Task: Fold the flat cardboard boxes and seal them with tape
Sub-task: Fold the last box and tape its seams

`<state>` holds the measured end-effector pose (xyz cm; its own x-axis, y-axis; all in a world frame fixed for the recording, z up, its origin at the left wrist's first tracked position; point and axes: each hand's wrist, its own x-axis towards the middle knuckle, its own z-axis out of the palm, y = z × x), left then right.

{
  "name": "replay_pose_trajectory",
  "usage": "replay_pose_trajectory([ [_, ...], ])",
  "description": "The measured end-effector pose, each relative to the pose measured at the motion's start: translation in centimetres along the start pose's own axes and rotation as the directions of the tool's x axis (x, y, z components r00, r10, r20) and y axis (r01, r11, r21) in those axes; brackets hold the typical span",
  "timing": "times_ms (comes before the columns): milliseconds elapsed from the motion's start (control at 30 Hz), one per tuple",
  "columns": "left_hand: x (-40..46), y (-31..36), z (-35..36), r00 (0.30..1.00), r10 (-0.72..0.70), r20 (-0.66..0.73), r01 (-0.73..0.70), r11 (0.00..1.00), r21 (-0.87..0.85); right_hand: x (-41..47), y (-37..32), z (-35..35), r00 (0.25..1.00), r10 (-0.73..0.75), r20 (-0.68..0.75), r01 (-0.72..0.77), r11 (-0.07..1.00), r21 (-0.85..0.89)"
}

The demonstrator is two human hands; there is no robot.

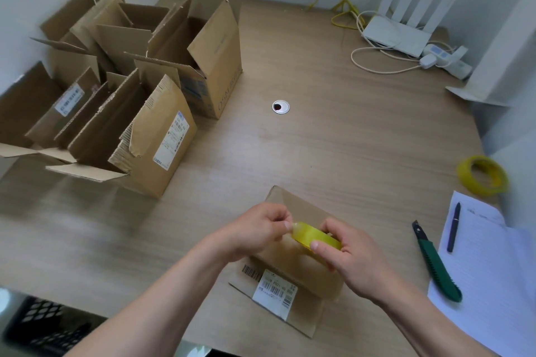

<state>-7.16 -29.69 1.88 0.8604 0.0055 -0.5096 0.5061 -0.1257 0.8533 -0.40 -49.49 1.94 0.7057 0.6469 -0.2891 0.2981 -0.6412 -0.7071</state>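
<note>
Right hand [345, 258] grips tape roll [314, 236]; left hand [258, 229] pinches its end. Light, rigid, sticky; hold by rim over small box [293, 287].

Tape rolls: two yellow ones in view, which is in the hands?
The tape roll over the small cardboard box: right hand grips it, left hand pinches its edge. The spare roll lies untouched at the table's right edge.

open boxes [121, 90] crowd left, centre bare (mostly)
</note>
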Motion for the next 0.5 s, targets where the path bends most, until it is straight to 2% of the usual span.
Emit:
replay_pose_trajectory([
  [100,-0.1,0.1,-0.5,0.999,-0.05,0.013,0.051,0.986,-0.161,0.5,-0.3,0.1,1.0,0.0,0.004,0.0,1.0,-0.029],
  [267,0.2,-0.6,-0.4,0.997,-0.042,-0.071,0.02,0.959,-0.281,1.1,-0.4,0.1,1.0,0.016,0.001,-0.016,0.998,-0.059],
  [433,0.5,-1.7,0.5,0.973,0.001,-0.23,-0.061,0.966,-0.252,1.3,-0.4,0.5,1.0,0.007,-0.028,-0.01,0.995,-0.098],
  [500,0.7,-2.2,0.8,0.958,0.0,-0.287,-0.066,0.973,-0.219,1.1,0.0,0.9,1.0,0.002,-0.029,-0.001,1.0,0.022],
])
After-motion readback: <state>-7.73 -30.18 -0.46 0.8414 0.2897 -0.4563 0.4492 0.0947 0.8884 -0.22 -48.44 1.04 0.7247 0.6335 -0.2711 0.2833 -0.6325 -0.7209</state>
